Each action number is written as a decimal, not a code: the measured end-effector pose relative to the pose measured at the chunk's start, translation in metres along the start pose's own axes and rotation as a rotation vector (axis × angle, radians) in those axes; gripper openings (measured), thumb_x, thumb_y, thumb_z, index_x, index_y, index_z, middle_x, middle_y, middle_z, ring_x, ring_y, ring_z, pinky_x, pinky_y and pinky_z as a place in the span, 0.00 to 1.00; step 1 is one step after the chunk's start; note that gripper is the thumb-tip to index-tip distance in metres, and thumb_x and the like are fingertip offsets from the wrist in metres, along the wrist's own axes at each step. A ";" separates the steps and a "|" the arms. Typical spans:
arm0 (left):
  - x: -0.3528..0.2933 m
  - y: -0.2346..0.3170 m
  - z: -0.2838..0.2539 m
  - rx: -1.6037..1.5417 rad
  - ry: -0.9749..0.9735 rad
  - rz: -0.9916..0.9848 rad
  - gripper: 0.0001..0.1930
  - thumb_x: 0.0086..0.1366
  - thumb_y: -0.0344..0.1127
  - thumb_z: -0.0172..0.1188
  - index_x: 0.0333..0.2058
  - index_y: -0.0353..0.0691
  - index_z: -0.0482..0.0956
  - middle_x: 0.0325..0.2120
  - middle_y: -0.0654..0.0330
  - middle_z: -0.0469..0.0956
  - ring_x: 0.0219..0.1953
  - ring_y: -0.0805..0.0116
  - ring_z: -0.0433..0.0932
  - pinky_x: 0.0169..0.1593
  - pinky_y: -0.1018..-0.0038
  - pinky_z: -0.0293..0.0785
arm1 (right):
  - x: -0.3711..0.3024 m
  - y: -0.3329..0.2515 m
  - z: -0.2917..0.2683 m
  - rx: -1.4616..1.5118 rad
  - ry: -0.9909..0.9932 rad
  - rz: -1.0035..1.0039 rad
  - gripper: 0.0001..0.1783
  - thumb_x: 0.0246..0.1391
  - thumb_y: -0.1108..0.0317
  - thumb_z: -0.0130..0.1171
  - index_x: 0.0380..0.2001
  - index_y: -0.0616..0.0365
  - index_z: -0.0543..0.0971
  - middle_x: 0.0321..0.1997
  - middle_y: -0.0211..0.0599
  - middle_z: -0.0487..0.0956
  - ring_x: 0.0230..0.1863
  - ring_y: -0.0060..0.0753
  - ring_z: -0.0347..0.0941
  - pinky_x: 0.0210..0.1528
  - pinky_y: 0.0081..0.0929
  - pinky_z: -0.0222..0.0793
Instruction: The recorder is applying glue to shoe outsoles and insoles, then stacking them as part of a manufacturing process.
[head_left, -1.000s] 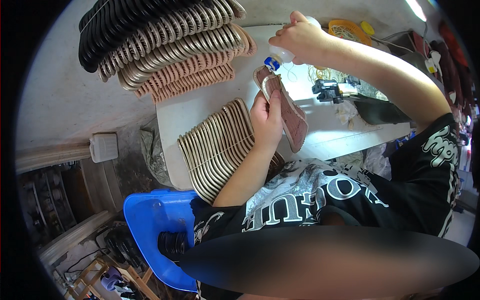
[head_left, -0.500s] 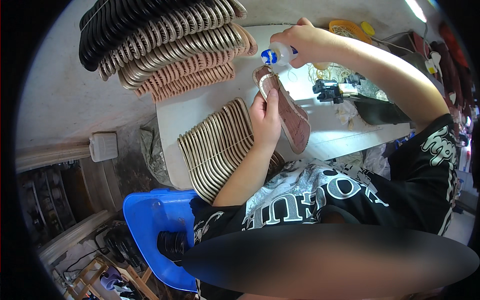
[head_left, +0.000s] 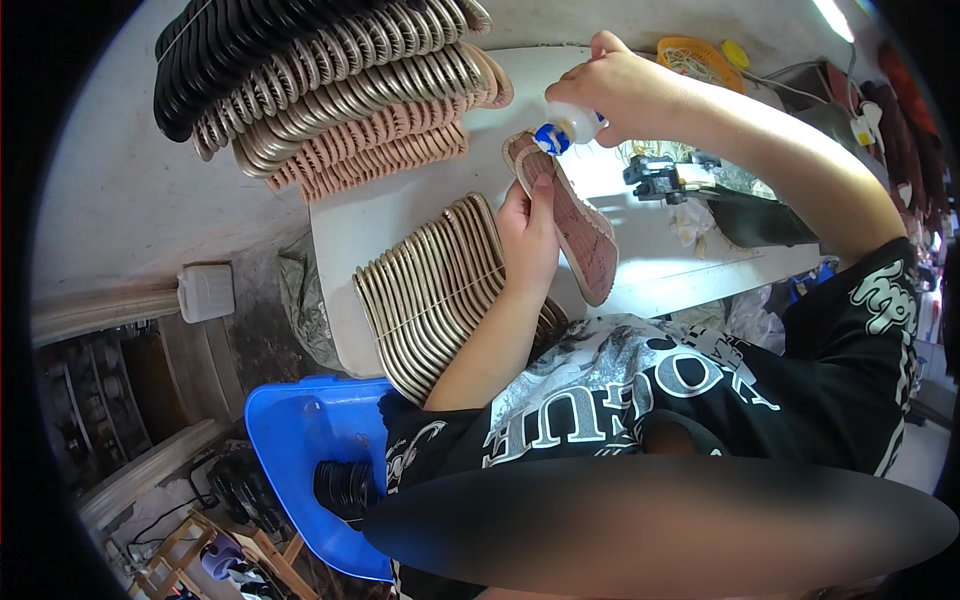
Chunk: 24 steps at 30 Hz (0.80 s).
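Observation:
My left hand (head_left: pixel 528 235) grips a pinkish-brown shoe insole (head_left: pixel 585 235) with a pale rim, thumb on its face. The insole is tilted, its upper end pointing away from me. In my right hand (head_left: pixel 625 95) is a white squeeze bottle (head_left: pixel 578 118), tipped so its blue cap (head_left: pixel 551 139) points down at the insole's far end. Whether the cap touches the rim I cannot tell. Beside my left forearm lies a tied bundle of metallic gold-brown insoles (head_left: pixel 430 290). Fingers wrapped round the bottle partly hide it.
Stacked rows of black, bronze and pink insoles (head_left: pixel 370 130) stand at the back left of the white table (head_left: pixel 340 230). A small black device (head_left: pixel 655 180) and an orange basket (head_left: pixel 700 58) lie to the right. A blue tub (head_left: pixel 300 420) holding dark pieces sits at the lower left.
My right hand has tipped the bottle and shifted its cap slightly right and nearer, along the insole's far edge. My left hand still holds the insole in about the same place.

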<state>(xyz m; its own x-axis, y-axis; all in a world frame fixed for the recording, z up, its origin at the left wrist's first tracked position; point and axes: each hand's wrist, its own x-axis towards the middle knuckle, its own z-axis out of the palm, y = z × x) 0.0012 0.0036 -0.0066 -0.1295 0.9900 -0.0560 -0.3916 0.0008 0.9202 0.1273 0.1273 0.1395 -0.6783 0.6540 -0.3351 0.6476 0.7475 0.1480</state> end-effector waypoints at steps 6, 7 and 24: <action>0.000 -0.003 0.000 0.028 0.002 -0.026 0.18 0.68 0.42 0.51 0.43 0.30 0.74 0.34 0.60 0.77 0.36 0.75 0.72 0.43 0.78 0.67 | 0.004 -0.005 0.006 -0.131 0.019 0.068 0.37 0.30 0.66 0.73 0.50 0.34 0.75 0.38 0.21 0.80 0.54 0.42 0.61 0.42 0.33 0.77; 0.001 -0.005 -0.001 0.032 0.002 -0.029 0.18 0.68 0.43 0.51 0.43 0.30 0.75 0.33 0.60 0.77 0.35 0.75 0.72 0.43 0.77 0.67 | 0.004 -0.006 0.006 -0.158 0.026 0.076 0.37 0.29 0.65 0.73 0.50 0.33 0.75 0.38 0.21 0.80 0.53 0.41 0.62 0.42 0.34 0.77; 0.002 -0.004 0.002 0.009 -0.003 -0.041 0.16 0.68 0.41 0.50 0.39 0.30 0.75 0.30 0.62 0.77 0.32 0.76 0.71 0.39 0.78 0.67 | 0.000 -0.011 0.004 -0.256 0.026 0.063 0.37 0.27 0.63 0.75 0.48 0.44 0.74 0.39 0.24 0.79 0.45 0.25 0.73 0.58 0.30 0.52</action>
<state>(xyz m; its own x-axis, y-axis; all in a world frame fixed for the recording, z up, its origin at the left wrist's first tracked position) 0.0041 0.0057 -0.0100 -0.1109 0.9895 -0.0931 -0.3882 0.0432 0.9206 0.1215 0.1181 0.1347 -0.6505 0.7001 -0.2944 0.5818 0.7085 0.3994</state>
